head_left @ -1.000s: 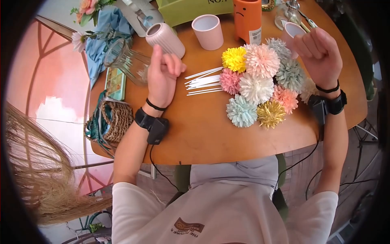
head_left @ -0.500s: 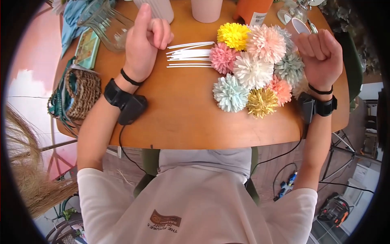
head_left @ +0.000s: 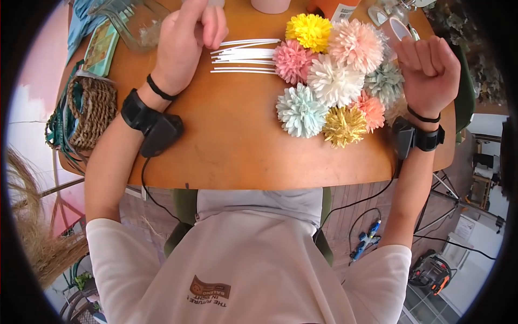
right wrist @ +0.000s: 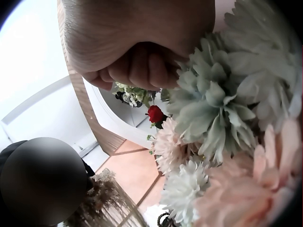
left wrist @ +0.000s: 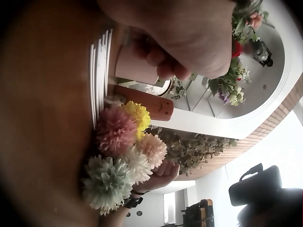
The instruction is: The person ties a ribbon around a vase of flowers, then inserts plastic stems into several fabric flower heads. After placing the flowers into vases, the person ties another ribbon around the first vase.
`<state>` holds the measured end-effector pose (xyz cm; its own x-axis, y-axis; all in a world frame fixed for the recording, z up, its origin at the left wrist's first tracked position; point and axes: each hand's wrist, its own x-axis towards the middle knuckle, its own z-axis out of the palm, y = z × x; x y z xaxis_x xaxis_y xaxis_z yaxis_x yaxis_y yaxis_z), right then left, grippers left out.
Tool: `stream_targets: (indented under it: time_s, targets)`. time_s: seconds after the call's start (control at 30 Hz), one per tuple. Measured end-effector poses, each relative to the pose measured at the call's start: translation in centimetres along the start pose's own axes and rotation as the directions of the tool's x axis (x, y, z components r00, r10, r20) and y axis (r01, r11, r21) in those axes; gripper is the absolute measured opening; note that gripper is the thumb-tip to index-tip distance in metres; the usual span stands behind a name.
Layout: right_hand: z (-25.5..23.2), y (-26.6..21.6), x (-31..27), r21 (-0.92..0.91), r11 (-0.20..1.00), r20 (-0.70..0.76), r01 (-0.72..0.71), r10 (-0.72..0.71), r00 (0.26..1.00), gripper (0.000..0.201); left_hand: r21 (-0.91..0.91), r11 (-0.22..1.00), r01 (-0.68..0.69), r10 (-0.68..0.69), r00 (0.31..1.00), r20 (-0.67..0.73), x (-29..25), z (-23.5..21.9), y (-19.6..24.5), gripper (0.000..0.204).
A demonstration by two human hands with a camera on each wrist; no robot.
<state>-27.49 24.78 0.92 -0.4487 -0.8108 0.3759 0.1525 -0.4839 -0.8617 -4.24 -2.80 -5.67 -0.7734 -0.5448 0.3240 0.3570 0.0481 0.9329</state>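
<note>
My left hand (head_left: 181, 51) is at the left of the table, its thumb straight and fingers loosely curled, holding nothing. Just right of it lies a bundle of thin white sticks (head_left: 245, 56). They run up to a cluster of artificial pompom flowers: yellow (head_left: 307, 31), pink (head_left: 292, 61), pale pink (head_left: 356, 46), white (head_left: 335, 80), pale blue (head_left: 302, 112), gold (head_left: 344, 126) and others. Beside the cluster's right edge, my right hand (head_left: 431, 75) hangs with fingers curled in and nothing held. A grey-green flower (right wrist: 213, 94) overlaps its fingers in the right wrist view.
At left are a glass vase (head_left: 135, 24), a green-edged case (head_left: 102, 48) and a woven basket (head_left: 94, 110). A pink pot (head_left: 271, 5) and an orange container (head_left: 334, 9) stand at the back. A pink cup (head_left: 399, 28) lies tilted behind my right hand.
The head view has shifted, so the table sits higher and farther left, and its back items are partly cut off. Both hands keep their poses; the flowers and sticks have not been moved.
</note>
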Motion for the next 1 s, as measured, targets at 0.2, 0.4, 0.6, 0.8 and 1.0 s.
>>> stream_targets:
  time_s: [0.2, 0.4, 0.6, 0.8, 1.0]
  targets:
    - [-0.06, -0.03, -0.06, 0.078, 0.997, -0.004, -0.003, 0.003, 1.0, 0.042, -0.033, 0.999, 0.014, -0.014, 1.0, 0.015, 0.0, -0.04, -0.19, 0.071]
    - [-0.14, -0.17, 0.02, 0.064, 0.998, 0.017, -0.005, 0.004, 1.0, 0.041, -0.065, 0.997, 0.033, -0.031, 0.999, 0.03, -0.06, -0.07, -0.19, 0.07]
    - [0.28, 0.0, 0.14, 0.037, 0.999, 0.086, 0.003, -0.006, 0.996, 0.041, -0.053, 0.998, 0.043, -0.042, 0.999, 0.033, -0.07, -0.01, 0.0, 0.069]
    - [0.41, -0.08, 0.2, 0.035, 0.999, 0.074, -0.007, 0.005, 0.997, 0.042, -0.045, 0.998, 0.05, -0.049, 0.999, 0.016, -0.12, -0.03, -0.07, 0.069]
    - [0.22, 0.02, 0.26, 0.056, 0.998, 0.091, -0.002, -0.003, 0.996, 0.041, -0.033, 0.998, 0.055, -0.054, 0.998, 0.018, -0.09, 0.17, 0.14, 0.068]
